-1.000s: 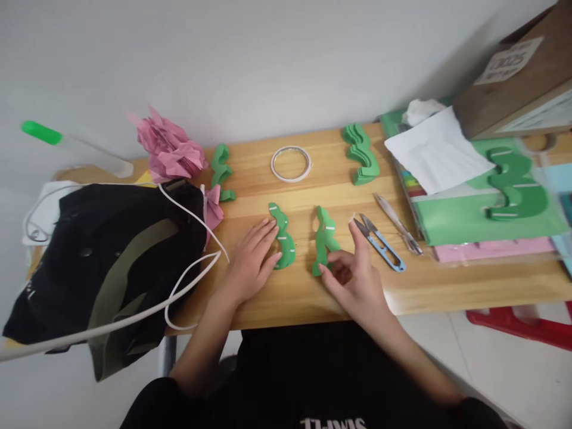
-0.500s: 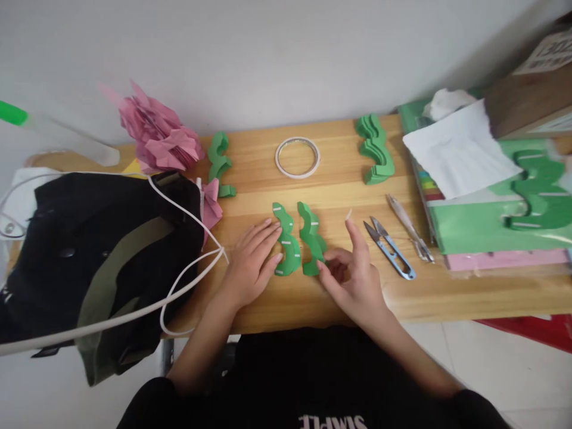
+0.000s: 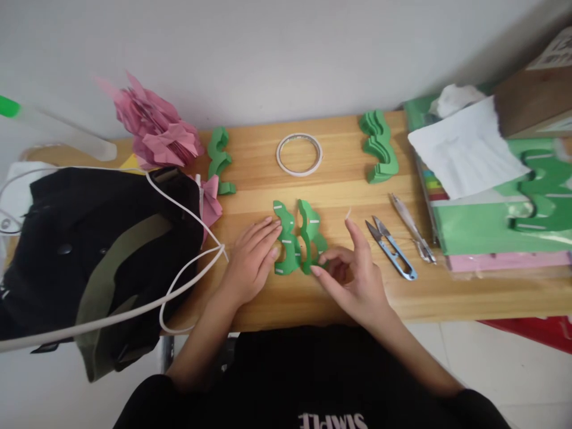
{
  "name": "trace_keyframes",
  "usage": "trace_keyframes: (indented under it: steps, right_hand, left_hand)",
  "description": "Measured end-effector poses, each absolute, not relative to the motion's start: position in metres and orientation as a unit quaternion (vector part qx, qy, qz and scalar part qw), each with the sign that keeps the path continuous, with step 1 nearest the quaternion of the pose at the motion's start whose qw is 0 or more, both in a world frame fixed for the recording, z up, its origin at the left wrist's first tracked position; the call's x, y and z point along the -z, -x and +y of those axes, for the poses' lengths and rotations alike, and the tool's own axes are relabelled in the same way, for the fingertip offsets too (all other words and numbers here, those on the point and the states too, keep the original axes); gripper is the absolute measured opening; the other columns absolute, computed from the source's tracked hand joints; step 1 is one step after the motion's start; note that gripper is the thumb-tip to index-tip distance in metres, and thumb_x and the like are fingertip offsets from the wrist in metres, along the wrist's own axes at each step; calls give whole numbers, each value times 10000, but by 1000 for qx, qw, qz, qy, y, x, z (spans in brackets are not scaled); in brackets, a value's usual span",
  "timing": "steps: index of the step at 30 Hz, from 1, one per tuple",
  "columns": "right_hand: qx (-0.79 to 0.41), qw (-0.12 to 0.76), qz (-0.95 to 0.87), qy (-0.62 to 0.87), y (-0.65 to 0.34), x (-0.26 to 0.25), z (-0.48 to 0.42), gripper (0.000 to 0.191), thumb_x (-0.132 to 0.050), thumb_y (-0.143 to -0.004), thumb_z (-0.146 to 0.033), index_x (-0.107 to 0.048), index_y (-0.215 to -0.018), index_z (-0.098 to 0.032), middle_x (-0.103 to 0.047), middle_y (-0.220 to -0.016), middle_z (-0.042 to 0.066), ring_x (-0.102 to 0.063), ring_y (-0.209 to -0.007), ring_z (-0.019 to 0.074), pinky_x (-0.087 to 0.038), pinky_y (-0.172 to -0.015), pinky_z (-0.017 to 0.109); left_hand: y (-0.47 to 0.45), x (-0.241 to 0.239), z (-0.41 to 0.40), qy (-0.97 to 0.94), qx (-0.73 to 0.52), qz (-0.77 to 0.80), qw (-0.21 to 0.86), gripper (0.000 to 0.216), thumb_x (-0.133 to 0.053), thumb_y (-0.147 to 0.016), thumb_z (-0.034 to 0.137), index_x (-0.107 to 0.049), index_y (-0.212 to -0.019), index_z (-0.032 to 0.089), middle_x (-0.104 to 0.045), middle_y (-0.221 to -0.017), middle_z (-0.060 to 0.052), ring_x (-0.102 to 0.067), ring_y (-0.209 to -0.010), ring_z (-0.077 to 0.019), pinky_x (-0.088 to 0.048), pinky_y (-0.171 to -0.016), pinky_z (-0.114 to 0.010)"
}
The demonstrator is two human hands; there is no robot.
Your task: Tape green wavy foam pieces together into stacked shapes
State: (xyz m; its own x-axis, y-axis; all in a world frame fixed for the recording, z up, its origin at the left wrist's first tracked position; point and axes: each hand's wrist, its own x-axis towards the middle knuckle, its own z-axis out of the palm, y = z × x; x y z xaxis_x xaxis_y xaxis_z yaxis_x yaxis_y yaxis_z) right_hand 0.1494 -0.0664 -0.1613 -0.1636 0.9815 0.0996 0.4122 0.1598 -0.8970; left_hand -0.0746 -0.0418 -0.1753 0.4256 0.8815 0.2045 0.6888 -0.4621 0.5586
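Two wavy green paper cut-outs with short white tape strips lie side by side on the wooden table (image 3: 447,298). My left hand (image 3: 252,262) rests flat with its fingers stretched out, the fingertips pressing the left cut-out (image 3: 286,241). My right hand (image 3: 353,277) pinches the lower end of the right cut-out (image 3: 310,235) between thumb and fingers, index finger raised. The two cut-outs almost touch.
A tape ring (image 3: 299,154) lies behind the cut-outs. A stack of green cut-outs (image 3: 379,146) and a single one (image 3: 218,158) sit further back. Blue thread snips (image 3: 392,249), tweezers (image 3: 412,227), pink folded paper (image 3: 154,128), a black bag (image 3: 89,256) and coloured sheets (image 3: 491,229) surround them.
My right hand has slid the right cut-out leftward until it sits right beside the left one. My left hand has stayed on the left cut-out. The view shifted slightly.
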Motion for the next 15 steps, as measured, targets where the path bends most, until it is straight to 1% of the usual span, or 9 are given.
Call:
trace_keyframes:
  steps: [3,6,10,13,15]
  right_hand:
    - [-397,394,-632,537,-154,161,-69,776,-593,-903,-253,-134,-1528,-285,-648,-799,-19,-591,-536,125,-504,-486,259]
    - [-376,394,-615,570,-160,160,-70,679,-523,-935,-229,-167,-1512,-274,-647,-753,-17,-624,-585,157,-507,-514,295]
    - [-356,383,-605,601,-167,160,-70,652,-492,-941,-246,-165,-1505,-260,-661,-763,2,-654,-645,187,-515,-543,330]
    - [-353,382,-599,609,-168,161,-71,645,-499,-941,-260,-181,-1501,-256,-664,-753,7,-653,-654,194,-506,-537,330]
    - [-355,384,-594,612,-168,161,-72,643,-505,-940,-264,-189,-1499,-259,-663,-749,7,-647,-650,194,-503,-536,330]
  left_hand:
    - [74,175,-41,-818,-243,481,201,404,-403,-980,174,-485,-1376,179,-595,-1361,-116,-472,-1347,-242,-408,-1109,-506]
    - [74,175,-41,-815,-244,481,212,410,-392,-984,185,-484,-1384,186,-594,-1363,-114,-470,-1348,-246,-402,-1111,-515]
    - [75,175,-41,-814,-249,477,217,416,-385,-986,189,-483,-1390,185,-588,-1371,-114,-468,-1350,-246,-399,-1114,-512]
    - [75,175,-41,-815,-250,475,216,408,-385,-986,183,-494,-1379,169,-590,-1367,-121,-463,-1355,-243,-394,-1119,-505]
    - [74,175,-41,-813,-248,478,222,413,-374,-989,189,-487,-1386,182,-583,-1378,-112,-456,-1360,-242,-392,-1118,-515]
